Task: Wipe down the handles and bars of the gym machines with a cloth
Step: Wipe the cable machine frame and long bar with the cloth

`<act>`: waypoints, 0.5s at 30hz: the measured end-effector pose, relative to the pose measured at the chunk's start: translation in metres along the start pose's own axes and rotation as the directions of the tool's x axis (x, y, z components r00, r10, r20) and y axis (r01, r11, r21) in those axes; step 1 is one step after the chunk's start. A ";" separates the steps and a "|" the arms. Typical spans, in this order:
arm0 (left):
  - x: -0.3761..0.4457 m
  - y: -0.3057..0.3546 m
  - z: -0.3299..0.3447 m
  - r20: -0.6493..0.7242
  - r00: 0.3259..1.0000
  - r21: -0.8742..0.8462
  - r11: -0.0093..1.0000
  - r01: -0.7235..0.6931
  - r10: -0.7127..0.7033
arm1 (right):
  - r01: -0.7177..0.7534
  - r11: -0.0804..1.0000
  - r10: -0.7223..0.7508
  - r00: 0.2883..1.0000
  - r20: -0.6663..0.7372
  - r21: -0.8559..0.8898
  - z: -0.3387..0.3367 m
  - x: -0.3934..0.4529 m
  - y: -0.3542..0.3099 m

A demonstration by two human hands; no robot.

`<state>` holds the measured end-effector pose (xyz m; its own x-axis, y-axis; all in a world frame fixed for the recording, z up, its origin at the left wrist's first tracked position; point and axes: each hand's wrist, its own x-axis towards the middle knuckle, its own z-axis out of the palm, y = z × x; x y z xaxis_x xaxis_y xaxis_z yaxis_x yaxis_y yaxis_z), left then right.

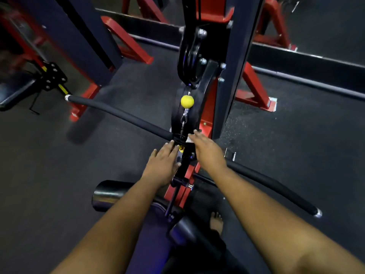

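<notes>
A long pulldown bar with black foam grips hangs from a cable with a yellow ball and runs from upper left to lower right. Both my hands are at its middle bracket. My left hand lies flat with straight fingers, the fingertips at the bracket. My right hand stretches over the bar just right of the bracket, fingers straight. A small white patch, seemingly the cloth, shows under its fingertips; most of it is hidden.
The machine's dark upright with red frame and pulley stands right behind the bar. Black knee roller pads and the seat lie below my arms. A bare foot is on the rubber floor. Another red-and-black machine stands at left.
</notes>
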<state>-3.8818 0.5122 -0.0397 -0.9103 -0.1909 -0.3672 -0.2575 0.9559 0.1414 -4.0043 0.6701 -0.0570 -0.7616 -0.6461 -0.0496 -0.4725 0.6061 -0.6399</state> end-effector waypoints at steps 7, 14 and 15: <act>0.018 -0.008 0.032 0.098 0.986 0.159 0.975 -0.153 0.139 | 0.116 0.954 -0.044 0.967 0.252 -0.277 0.041 -0.027 0.038; 0.027 -0.004 0.037 0.168 0.966 0.181 0.957 -0.225 0.195 | 0.089 0.928 -0.040 0.989 0.141 -0.361 0.011 -0.091 0.108; 0.027 -0.003 0.037 0.158 0.965 0.184 0.954 -0.239 0.211 | 0.045 0.933 -0.002 0.993 0.119 -0.358 0.004 -0.100 0.116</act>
<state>-3.8940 0.5123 -0.0838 -0.8815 0.0531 -0.4692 0.0315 0.9981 0.0538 -3.9806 0.8029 -0.1292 -0.7024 -0.6980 -0.1393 -0.6337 0.7023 -0.3242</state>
